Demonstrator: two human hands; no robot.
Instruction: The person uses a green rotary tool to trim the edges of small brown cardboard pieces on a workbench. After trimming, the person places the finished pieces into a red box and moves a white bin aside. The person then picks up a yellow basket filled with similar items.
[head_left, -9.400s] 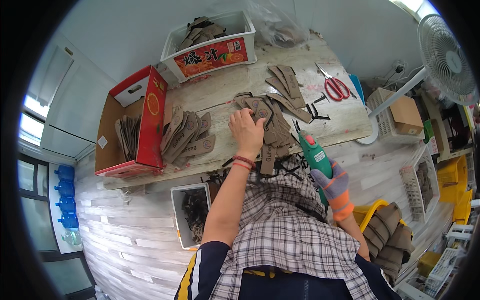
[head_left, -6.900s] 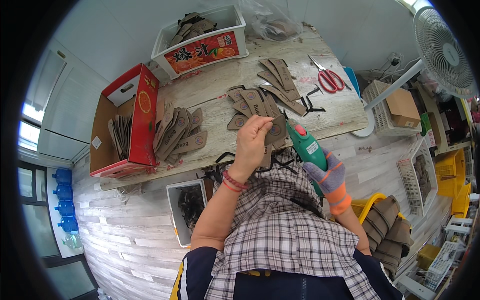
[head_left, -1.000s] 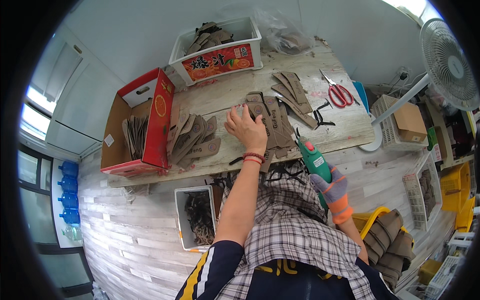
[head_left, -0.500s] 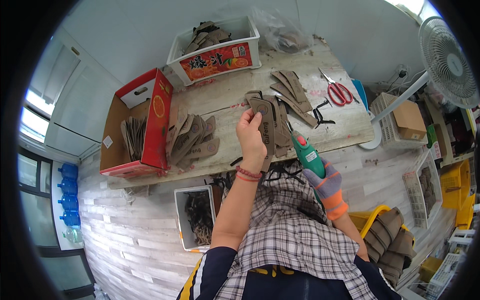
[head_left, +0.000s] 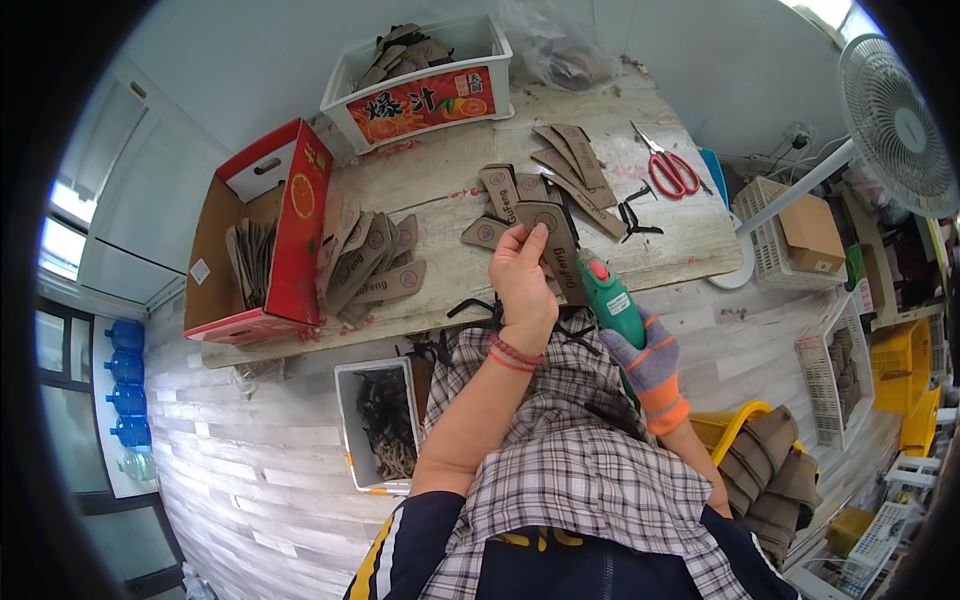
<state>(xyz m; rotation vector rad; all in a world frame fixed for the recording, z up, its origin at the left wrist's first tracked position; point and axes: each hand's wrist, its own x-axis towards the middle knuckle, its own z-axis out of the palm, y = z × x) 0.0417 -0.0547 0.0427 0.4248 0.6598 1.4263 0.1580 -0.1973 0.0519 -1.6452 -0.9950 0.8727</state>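
Observation:
My bare left hand (head_left: 523, 285), with a red bracelet at its wrist, pinches a flat brown-grey fabric strip (head_left: 562, 242) with rounded corners and dark printing. My right hand (head_left: 650, 360), in a grey and orange glove, is wrapped round a green handheld power tool (head_left: 616, 308) with a red switch. The tool's nose meets the strip's right edge; its tip is hard to make out. Beneath and beyond the left hand, several like strips (head_left: 498, 184) overlap on the table (head_left: 430, 190). A fanned group of strips (head_left: 578, 158) lies farther right.
Red-handled scissors (head_left: 674, 176) and black scraps (head_left: 632, 218) lie at the table's right. A red carton (head_left: 312, 215) and loose strips (head_left: 375, 255) are on the left; a white bin (head_left: 430, 100) stands behind. Below are a bin of dark scraps (head_left: 345, 420) and a yellow basket (head_left: 712, 432).
My left hand has shifted slightly right and lower, and the strip in it now tilts toward the tool. More strips show spread beyond the hand. The view has shifted a little.

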